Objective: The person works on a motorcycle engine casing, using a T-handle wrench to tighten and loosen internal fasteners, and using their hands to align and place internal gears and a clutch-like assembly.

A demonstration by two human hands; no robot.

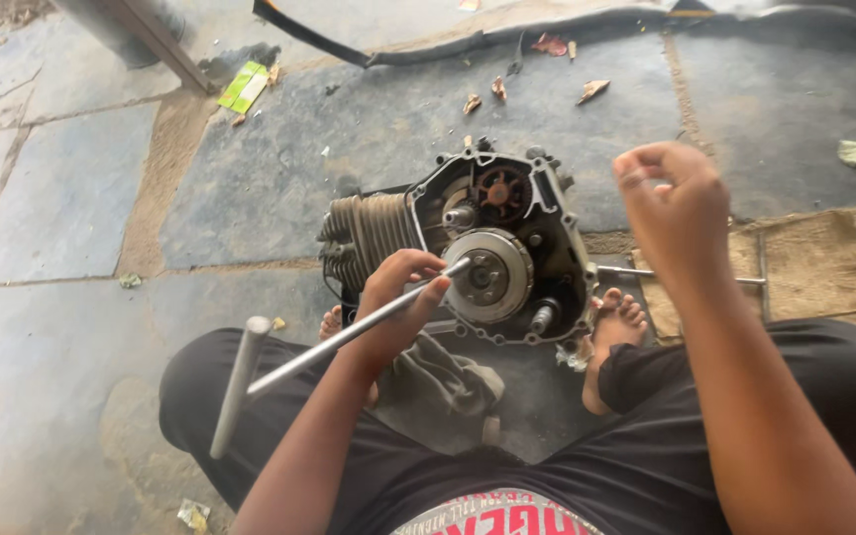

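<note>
wrench shaft clamped in our left hand slants up-right into the clutch on the engine, while our right hand, fingers curled together and empty, hovers farther off.

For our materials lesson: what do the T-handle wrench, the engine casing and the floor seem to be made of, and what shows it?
T-handle wrench: probably steel, judging by its bright, smooth silvery shine.
Engine casing: likely cast aluminium, dull grey and grimy, with moulded cooling fins.
Floor: stone slabs, matte grey, uneven, with sandy joints.
</note>
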